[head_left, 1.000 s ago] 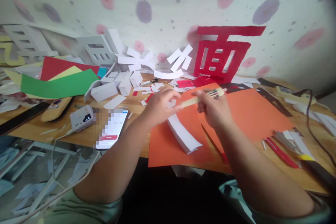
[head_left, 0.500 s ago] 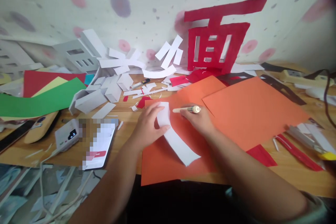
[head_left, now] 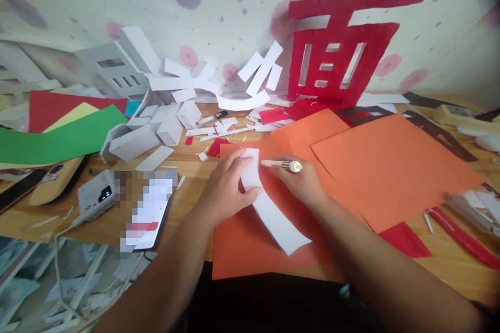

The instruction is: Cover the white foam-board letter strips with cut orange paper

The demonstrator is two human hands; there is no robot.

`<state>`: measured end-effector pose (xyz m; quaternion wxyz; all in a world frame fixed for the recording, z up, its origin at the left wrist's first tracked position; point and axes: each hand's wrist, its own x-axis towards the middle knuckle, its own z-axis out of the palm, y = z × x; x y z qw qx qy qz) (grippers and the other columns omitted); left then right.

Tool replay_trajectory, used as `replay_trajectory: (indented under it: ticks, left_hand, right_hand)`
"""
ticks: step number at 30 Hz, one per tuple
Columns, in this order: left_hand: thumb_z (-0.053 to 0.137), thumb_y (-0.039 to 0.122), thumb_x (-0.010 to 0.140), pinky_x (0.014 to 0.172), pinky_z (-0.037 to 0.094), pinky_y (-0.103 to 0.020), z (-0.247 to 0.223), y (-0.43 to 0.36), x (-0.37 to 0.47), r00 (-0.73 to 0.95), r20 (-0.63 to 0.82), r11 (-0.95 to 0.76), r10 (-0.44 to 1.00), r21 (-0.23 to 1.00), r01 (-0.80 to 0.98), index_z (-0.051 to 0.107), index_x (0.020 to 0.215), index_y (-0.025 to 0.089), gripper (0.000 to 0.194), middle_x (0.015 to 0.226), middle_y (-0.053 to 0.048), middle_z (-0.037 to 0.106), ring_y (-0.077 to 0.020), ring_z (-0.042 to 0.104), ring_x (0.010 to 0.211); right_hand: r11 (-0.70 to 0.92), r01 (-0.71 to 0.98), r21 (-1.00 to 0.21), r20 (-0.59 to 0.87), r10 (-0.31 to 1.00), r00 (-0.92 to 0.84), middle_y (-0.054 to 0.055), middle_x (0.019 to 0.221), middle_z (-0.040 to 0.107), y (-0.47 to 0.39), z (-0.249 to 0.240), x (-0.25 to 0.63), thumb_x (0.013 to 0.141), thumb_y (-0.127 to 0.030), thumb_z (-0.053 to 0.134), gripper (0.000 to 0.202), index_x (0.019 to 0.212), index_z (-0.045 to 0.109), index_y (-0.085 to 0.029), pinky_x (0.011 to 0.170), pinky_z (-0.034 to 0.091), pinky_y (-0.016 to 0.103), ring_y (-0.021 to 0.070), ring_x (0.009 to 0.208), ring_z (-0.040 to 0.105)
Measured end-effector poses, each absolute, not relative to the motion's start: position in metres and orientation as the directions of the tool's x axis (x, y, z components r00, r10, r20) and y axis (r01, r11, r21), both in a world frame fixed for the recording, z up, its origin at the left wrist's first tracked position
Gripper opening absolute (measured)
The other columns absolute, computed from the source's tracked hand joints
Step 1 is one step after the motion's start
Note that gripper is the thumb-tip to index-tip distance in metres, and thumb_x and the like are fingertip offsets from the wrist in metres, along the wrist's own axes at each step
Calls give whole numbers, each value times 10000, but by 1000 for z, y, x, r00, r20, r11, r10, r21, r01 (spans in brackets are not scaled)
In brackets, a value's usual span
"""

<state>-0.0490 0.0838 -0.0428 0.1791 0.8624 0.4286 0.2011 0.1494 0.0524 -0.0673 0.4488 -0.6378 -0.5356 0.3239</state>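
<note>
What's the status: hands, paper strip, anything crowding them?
Left hand flat on the white paper strip, pinning it to the orange sheet. Right hand grips a pen, tip at the strip's edge. Paper scraps lie beyond.

A curved paper strip [head_left: 273, 208] lies on a paper sheet [head_left: 242, 239] at the near middle of the counter [head_left: 449, 265], with the left hand [head_left: 226, 187] pressing on its far end and the right hand [head_left: 300, 182] just right of it, holding a pen [head_left: 282, 165] whose tip touches the strip's edge. A second sheet [head_left: 390, 166] overlaps the first on the right. A phone [head_left: 150, 208] lies to the left, scraps of cut paper [head_left: 164, 130] lie beyond it, and a large cut-out character [head_left: 336, 52] leans against the wall at the far side.
</note>
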Motion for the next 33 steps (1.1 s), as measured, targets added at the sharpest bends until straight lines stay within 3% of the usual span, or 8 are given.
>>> replay_trajectory:
  ticks: [9,20,23,25,28,31,33]
  left_hand:
    - [618,345,778,1135,302,-506,-44,84,-50,555,189,-568,810,487,664,468,1295,213,555,1508,-124,350,-302,333,1388]
    - [618,346,784,1135,303,-496,-45,85,-50,562,191,-576,805,478,663,462,1291,216,546,1503,-118,342,-304,335,1384]
    - [613,353,790,1137,301,-488,-46,85,-50,563,190,-579,804,470,667,458,1293,204,547,1503,-124,339,-297,331,1384]
    - [608,356,796,1139,301,-480,-46,85,-50,572,201,-591,795,467,658,451,1298,202,548,1499,-125,345,-291,325,1388]
    - [613,353,792,1132,313,-476,-47,85,-50,573,207,-595,793,472,651,446,1299,208,553,1497,-121,353,-289,340,1381]
    - [623,348,779,1128,322,-475,-47,85,-50,562,201,-582,802,471,662,454,1288,205,554,1496,-120,358,-288,358,1370]
    - [625,347,775,1127,322,-475,-47,85,-50,560,202,-582,803,469,665,456,1285,204,556,1495,-120,360,-288,358,1370]
  right_hand:
    - [21,493,-870,115,980,160,7,940,744,51,-66,146,850,-347,589,212,992,708,-245,710,510,297,183,811,685]
    - [14,476,-879,99,983,154,20,886,739,52,-65,143,833,-353,595,198,937,709,-228,687,499,305,189,767,673]
    - [-18,288,-958,56,967,247,36,838,729,56,-66,146,794,-338,625,168,862,702,-206,714,514,316,195,776,670]
    - [-53,12,-999,-45,938,345,43,708,702,59,-67,150,770,-350,645,171,766,665,-181,661,527,310,187,683,659]
    - [-52,-349,-936,-198,896,398,22,522,626,64,-69,158,748,-361,666,210,687,571,-184,509,491,275,155,489,581]
    - [-38,-481,-876,-250,889,384,-13,431,555,67,-69,165,742,-342,666,227,668,501,-205,466,470,273,137,405,510]
    - [-35,-466,-884,-237,894,381,-28,413,523,67,-70,166,751,-350,652,238,662,480,-211,470,472,284,136,396,496]
